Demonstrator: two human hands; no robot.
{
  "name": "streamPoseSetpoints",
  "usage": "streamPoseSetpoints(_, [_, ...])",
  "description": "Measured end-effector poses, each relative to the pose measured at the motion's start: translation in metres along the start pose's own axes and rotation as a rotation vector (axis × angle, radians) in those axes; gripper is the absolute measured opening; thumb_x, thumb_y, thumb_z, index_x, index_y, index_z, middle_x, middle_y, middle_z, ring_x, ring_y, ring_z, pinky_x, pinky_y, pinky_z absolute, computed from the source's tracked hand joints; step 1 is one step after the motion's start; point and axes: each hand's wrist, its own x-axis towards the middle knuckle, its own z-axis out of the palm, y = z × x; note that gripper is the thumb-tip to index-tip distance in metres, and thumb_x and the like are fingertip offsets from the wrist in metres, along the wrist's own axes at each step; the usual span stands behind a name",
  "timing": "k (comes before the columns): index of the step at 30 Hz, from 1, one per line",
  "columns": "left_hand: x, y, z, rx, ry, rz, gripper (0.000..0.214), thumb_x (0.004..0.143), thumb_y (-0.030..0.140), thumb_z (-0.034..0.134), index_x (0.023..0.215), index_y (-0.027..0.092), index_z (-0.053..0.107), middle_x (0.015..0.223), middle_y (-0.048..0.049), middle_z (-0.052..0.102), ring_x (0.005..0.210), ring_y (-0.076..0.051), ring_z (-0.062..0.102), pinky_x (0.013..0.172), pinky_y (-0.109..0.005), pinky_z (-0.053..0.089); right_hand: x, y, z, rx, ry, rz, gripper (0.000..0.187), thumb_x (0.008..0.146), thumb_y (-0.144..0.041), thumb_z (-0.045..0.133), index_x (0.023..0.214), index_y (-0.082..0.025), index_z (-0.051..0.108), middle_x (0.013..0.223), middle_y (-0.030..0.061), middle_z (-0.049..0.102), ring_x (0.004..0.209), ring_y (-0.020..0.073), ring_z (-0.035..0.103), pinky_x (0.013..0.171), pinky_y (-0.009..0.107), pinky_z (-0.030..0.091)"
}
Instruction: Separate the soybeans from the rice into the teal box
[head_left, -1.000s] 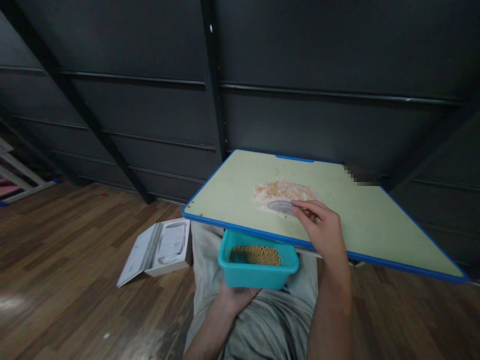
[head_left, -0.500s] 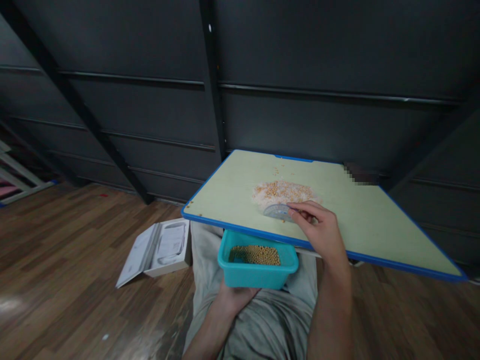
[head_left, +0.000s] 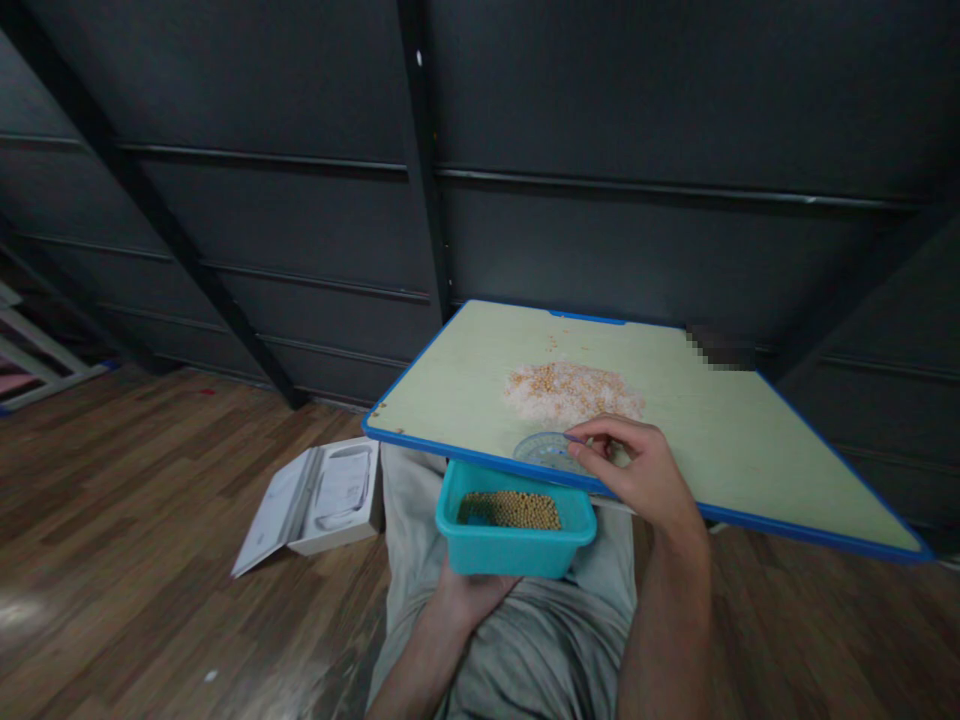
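Between the thumb and fingers of my right hand (head_left: 630, 460) is a clear semicircular protractor (head_left: 544, 450), down at the near edge of the pale green tabletop (head_left: 750, 440). Just beyond it lies a flat heap of white rice-like grains mixed with yellow beans (head_left: 574, 392). My left hand (head_left: 472, 598) supports a turquoise plastic tub (head_left: 510, 555) from below, its fingers mostly hidden under the base. Inside the tub is a layer of round yellowish beans (head_left: 517, 510). The tub sits against the table's front edge, over the lap.
A few stray beans (head_left: 553, 342) lie behind the heap, with others (head_left: 381, 406) at the table's left corner. On the wooden floor (head_left: 150, 520) to the left is an open white box (head_left: 341, 500). A dark panelled wall (head_left: 315, 200) stands behind the table.
My right hand has drawn the protractor nearer, from the heap's front side to the table's near edge above the tub. My left hand and the tub have stayed put.
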Motion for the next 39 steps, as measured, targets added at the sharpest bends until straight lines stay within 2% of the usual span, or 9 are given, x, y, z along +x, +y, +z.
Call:
streamPoseSetpoints(3, [-0.001,0.001,-0.001,-0.005,0.004,0.005,0.040,0.091,0.042,0.078,0.127,0.028,0.077,0.128,-0.0075,0.088,0.151,-0.038,0.063,0.132,-0.054,0.045,0.003,0.002,0.001,-0.019,0.089,0.009,0.012,0.092,-0.030,0.076,0.093,-0.023,0.086,0.079,0.0018,0.075,0.067,0.0178,0.059,0.063,0.033,0.046])
streamPoseSetpoints(6, [-0.003,0.001,-0.002,-0.007,0.043,0.006,0.036,0.087,0.042,0.082,0.120,0.027,0.079,0.120,-0.0073,0.089,0.144,-0.039,0.068,0.132,-0.054,0.046,0.005,0.006,-0.001,-0.065,0.237,0.016,0.015,0.093,-0.032,0.075,0.095,-0.023,0.086,0.085,0.0047,0.077,0.070,0.0195,0.060,0.063,0.033,0.047])
streamPoseSetpoints(11, [-0.005,0.000,0.001,0.044,0.069,0.021,0.042,0.085,0.051,0.083,0.119,0.027,0.081,0.124,-0.0097,0.088,0.142,-0.040,0.069,0.130,-0.054,0.048,0.003,0.017,-0.015,-0.122,0.500,0.054,0.020,0.091,-0.036,0.079,0.100,-0.021,0.087,0.090,0.0070,0.080,0.077,0.0224,0.064,0.067,0.035,0.049])
streamPoseSetpoints(13, [-0.006,-0.001,0.002,0.070,0.049,0.012,0.045,0.086,0.055,0.081,0.121,0.026,0.082,0.123,-0.0122,0.088,0.142,-0.041,0.069,0.129,-0.056,0.049,0.002,0.022,-0.019,-0.097,0.554,0.117,0.023,0.089,-0.038,0.080,0.101,-0.019,0.087,0.093,0.0085,0.082,0.076,0.0225,0.065,0.065,0.035,0.049])
streamPoseSetpoints(16, [-0.006,-0.003,0.000,0.074,0.012,-0.001,0.037,0.086,0.049,0.082,0.114,0.025,0.084,0.114,-0.0118,0.090,0.141,-0.041,0.070,0.128,-0.058,0.049,0.001,0.027,-0.021,-0.064,0.612,0.180,0.027,0.087,-0.041,0.082,0.100,-0.018,0.086,0.094,0.0102,0.084,0.075,0.0230,0.067,0.063,0.034,0.051])
streamPoseSetpoints(21, [-0.007,-0.006,-0.002,0.088,0.028,-0.012,0.027,0.082,0.042,0.082,0.105,0.028,0.084,0.108,-0.0110,0.090,0.144,-0.041,0.067,0.130,-0.061,0.044,0.004,0.030,-0.017,-0.028,0.689,0.206,0.030,0.085,-0.044,0.083,0.099,-0.017,0.086,0.091,0.0118,0.085,0.080,0.0268,0.075,0.067,0.037,0.058])
streamPoseSetpoints(26, [-0.010,-0.004,0.002,0.086,0.055,-0.017,0.017,0.078,0.036,0.079,0.094,0.032,0.085,0.101,-0.0064,0.091,0.144,-0.041,0.067,0.131,-0.058,0.043,0.006,0.033,-0.017,-0.027,0.856,0.198,0.030,0.082,-0.042,0.085,0.098,-0.017,0.084,0.093,0.0131,0.085,0.084,0.0290,0.078,0.072,0.040,0.062])
streamPoseSetpoints(32, [-0.012,-0.002,0.002,0.080,0.019,-0.013,0.028,0.074,0.034,0.084,0.101,0.029,0.085,0.104,-0.0096,0.091,0.148,-0.042,0.064,0.132,-0.062,0.041,0.006,0.039,-0.017,-0.011,0.856,0.215,0.027,0.081,-0.042,0.085,0.093,-0.018,0.080,0.089,0.0128,0.084,0.084,0.0295,0.079,0.072,0.041,0.062])
streamPoseSetpoints(39, [-0.012,-0.003,0.005,0.074,-0.029,-0.018,0.026,0.074,0.035,0.087,0.098,0.027,0.084,0.126,-0.0123,0.088,0.152,-0.042,0.060,0.132,-0.058,0.043,0.006,0.040,-0.017,-0.040,0.833,0.254,0.024,0.080,-0.040,0.084,0.089,-0.019,0.078,0.086,0.0128,0.082,0.083,0.0310,0.078,0.074,0.043,0.061])
